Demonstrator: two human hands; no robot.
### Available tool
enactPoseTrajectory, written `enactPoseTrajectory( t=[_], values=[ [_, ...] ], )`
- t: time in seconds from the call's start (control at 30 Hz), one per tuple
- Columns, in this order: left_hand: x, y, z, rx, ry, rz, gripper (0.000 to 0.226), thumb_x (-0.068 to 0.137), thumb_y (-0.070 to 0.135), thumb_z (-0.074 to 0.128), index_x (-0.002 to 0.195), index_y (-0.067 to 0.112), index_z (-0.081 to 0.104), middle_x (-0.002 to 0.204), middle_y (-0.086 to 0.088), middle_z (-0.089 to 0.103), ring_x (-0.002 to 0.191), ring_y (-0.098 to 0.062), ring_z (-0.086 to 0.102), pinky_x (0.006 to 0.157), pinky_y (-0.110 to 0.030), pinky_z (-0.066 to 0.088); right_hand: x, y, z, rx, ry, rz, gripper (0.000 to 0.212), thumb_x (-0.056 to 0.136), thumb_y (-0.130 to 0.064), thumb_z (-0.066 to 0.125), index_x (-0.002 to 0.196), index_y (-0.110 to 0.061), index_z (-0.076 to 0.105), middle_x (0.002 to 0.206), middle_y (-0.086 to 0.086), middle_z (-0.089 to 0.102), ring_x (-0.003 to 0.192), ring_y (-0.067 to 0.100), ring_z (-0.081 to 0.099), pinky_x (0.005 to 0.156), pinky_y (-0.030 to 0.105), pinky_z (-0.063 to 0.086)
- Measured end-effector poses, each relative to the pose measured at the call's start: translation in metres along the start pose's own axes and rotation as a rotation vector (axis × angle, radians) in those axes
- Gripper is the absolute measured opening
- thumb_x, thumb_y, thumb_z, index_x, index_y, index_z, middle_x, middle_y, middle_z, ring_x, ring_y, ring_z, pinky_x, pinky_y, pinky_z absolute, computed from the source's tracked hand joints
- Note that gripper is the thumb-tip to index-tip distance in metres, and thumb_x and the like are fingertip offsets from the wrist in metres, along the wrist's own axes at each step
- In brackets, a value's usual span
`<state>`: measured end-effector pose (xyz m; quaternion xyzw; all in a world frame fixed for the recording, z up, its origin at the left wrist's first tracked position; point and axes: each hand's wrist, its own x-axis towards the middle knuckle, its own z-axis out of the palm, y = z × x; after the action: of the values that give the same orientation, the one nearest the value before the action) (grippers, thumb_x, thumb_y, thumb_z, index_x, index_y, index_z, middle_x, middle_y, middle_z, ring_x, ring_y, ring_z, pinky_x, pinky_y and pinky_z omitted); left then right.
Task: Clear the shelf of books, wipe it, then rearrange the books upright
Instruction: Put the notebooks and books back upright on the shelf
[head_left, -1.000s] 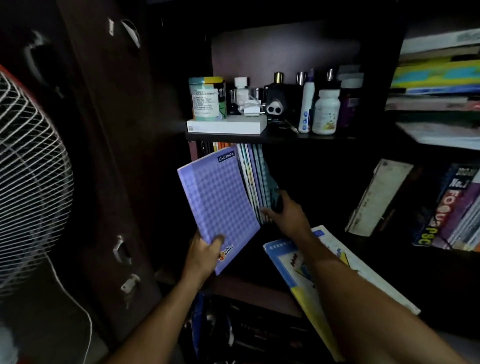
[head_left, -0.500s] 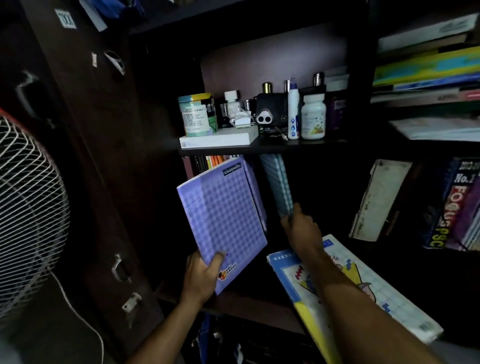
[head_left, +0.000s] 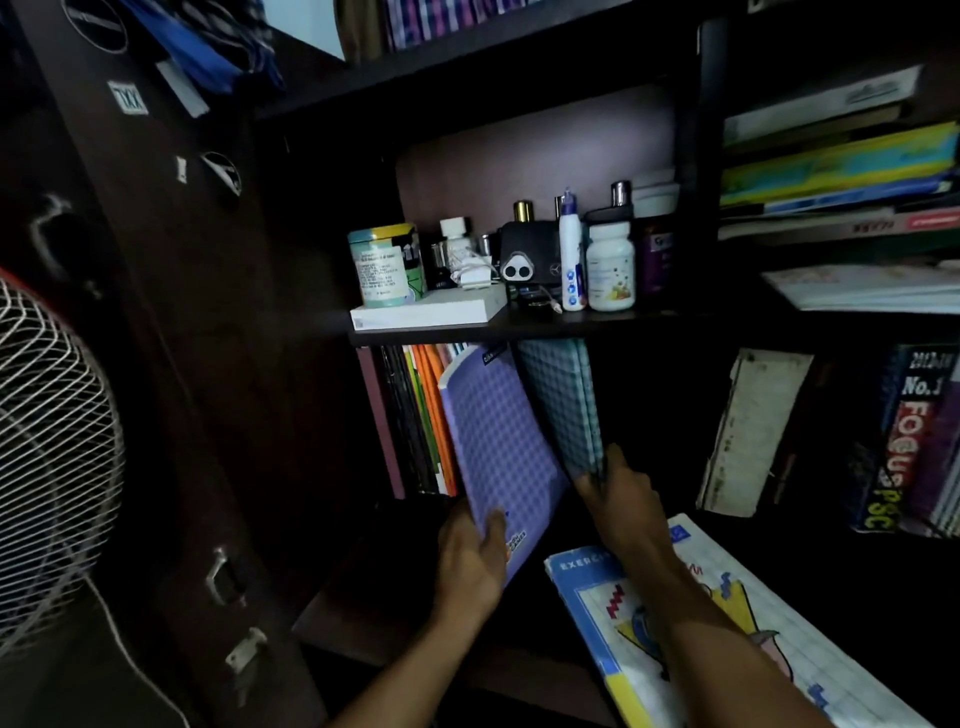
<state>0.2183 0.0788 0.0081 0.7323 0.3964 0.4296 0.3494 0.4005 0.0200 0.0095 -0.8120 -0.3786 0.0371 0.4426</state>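
Both hands are gripping books: your left hand (head_left: 470, 553) is pinching the purple notebook (head_left: 501, 457) by its bottom corner, your right hand (head_left: 621, 493) is holding the teal notebook (head_left: 563, 405) aside. You're rearranging. Next: slide purple upright into that gap beside the upright row (head_left: 415, 415) at the shelf's (head_left: 337, 623) left end.

A dark wooden cabinet (head_left: 519, 62) is filling the view, its compartments sitting in dim light. Its open door (head_left: 171, 322), with metal hinges (head_left: 223, 571), is standing beyond the left fingers. A white wire-grille fan (head_left: 47, 457) is showing further left, its cord (head_left: 130, 654) trailing down. Pale wall is peeking through above the top board.
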Motion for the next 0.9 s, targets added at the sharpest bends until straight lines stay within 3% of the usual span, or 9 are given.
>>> enactPoseTrajectory(
  t=[0.1, 0.2, 0.37, 0.47, 0.53, 0.63, 0.7, 0.8, 0.9],
  values=[
    [0.014, 0.005, 0.022, -0.054, -0.012, 0.01, 0.028, 0.097, 0.03, 0.059, 0.108, 0.005, 0.067, 0.108, -0.007, 0.069, 0.102, -0.025, 0.067, 0.079, -0.026, 0.049, 0.001, 0.002, 0.0, 0.016, 0.001, -0.027, 0.034, 0.097, -0.046, 0.056, 0.116, -0.02, 0.046, 0.108, 0.015, 0.066, 0.093, 0.037, 0.065, 0.08, 0.047, 0.056],
    [0.018, 0.001, 0.027, -0.106, -0.198, 0.105, 0.045, 0.079, 0.057, 0.055, 0.108, 0.024, 0.061, 0.104, 0.004, 0.069, 0.094, -0.003, 0.066, 0.078, -0.021, 0.051, 0.003, 0.003, 0.001, 0.005, 0.003, -0.061, 0.036, 0.095, -0.044, 0.058, 0.119, -0.02, 0.047, 0.113, 0.015, 0.067, 0.099, 0.037, 0.066, 0.083, 0.046, 0.056],
    [0.022, -0.017, 0.024, -0.103, -0.224, 0.139, 0.044, 0.082, 0.044, 0.062, 0.123, 0.027, 0.055, 0.121, 0.003, 0.063, 0.112, -0.008, 0.06, 0.087, -0.01, 0.044, -0.002, -0.004, 0.004, 0.017, -0.049, -0.19, 0.039, 0.095, -0.049, 0.061, 0.122, -0.021, 0.054, 0.113, 0.006, 0.069, 0.1, 0.028, 0.067, 0.083, 0.038, 0.055],
    [0.029, -0.02, 0.028, -0.116, -0.138, 0.205, 0.062, 0.084, 0.062, 0.064, 0.129, 0.02, 0.058, 0.125, 0.005, 0.058, 0.116, -0.007, 0.057, 0.094, -0.022, 0.048, -0.005, -0.007, 0.005, 0.04, -0.069, -0.257, 0.04, 0.093, -0.049, 0.065, 0.12, -0.022, 0.055, 0.116, 0.003, 0.069, 0.105, 0.023, 0.066, 0.083, 0.032, 0.053],
    [0.034, -0.018, 0.028, -0.148, -0.086, 0.132, 0.073, 0.078, 0.069, 0.072, 0.135, 0.029, 0.052, 0.117, 0.01, 0.063, 0.102, -0.009, 0.065, 0.083, -0.038, 0.058, -0.005, -0.006, 0.006, 0.077, -0.124, -0.261, 0.045, 0.091, -0.048, 0.069, 0.126, -0.025, 0.051, 0.12, 0.001, 0.068, 0.11, 0.02, 0.065, 0.086, 0.029, 0.051],
    [0.048, -0.015, 0.029, -0.083, 0.028, 0.094, 0.052, 0.074, 0.057, 0.081, 0.105, 0.034, 0.046, 0.07, 0.002, 0.065, 0.057, -0.015, 0.066, 0.055, -0.042, 0.055, -0.005, -0.002, 0.009, 0.109, -0.26, -0.296, 0.056, 0.088, -0.043, 0.075, 0.132, -0.034, 0.043, 0.128, -0.007, 0.062, 0.118, 0.012, 0.061, 0.093, 0.024, 0.048],
    [0.057, -0.01, 0.032, -0.043, 0.065, 0.015, 0.056, 0.07, 0.063, 0.081, 0.09, 0.027, 0.043, 0.062, 0.0, 0.062, 0.045, -0.015, 0.062, 0.05, -0.037, 0.047, -0.004, -0.001, 0.011, 0.119, -0.355, -0.307, 0.067, 0.086, -0.038, 0.077, 0.138, -0.043, 0.035, 0.137, -0.011, 0.056, 0.127, 0.01, 0.055, 0.101, 0.025, 0.046],
    [0.066, -0.01, 0.037, -0.07, 0.043, -0.03, 0.055, 0.071, 0.062, 0.082, 0.079, 0.023, 0.044, 0.059, -0.002, 0.062, 0.043, -0.019, 0.063, 0.048, -0.037, 0.047, -0.002, 0.001, 0.012, 0.072, -0.427, -0.32, 0.082, 0.088, -0.035, 0.074, 0.147, -0.048, 0.02, 0.147, -0.01, 0.049, 0.132, 0.01, 0.049, 0.104, 0.024, 0.041],
    [0.061, -0.012, 0.036, -0.324, -0.023, 0.053, 0.033, 0.086, 0.028, 0.081, 0.083, 0.02, 0.049, 0.072, -0.008, 0.067, 0.059, -0.028, 0.07, 0.05, -0.037, 0.051, 0.001, 0.001, 0.013, 0.08, -0.426, -0.325, 0.083, 0.089, -0.035, 0.071, 0.151, -0.047, 0.019, 0.151, -0.007, 0.047, 0.134, 0.011, 0.048, 0.108, 0.028, 0.042]
  ],
)
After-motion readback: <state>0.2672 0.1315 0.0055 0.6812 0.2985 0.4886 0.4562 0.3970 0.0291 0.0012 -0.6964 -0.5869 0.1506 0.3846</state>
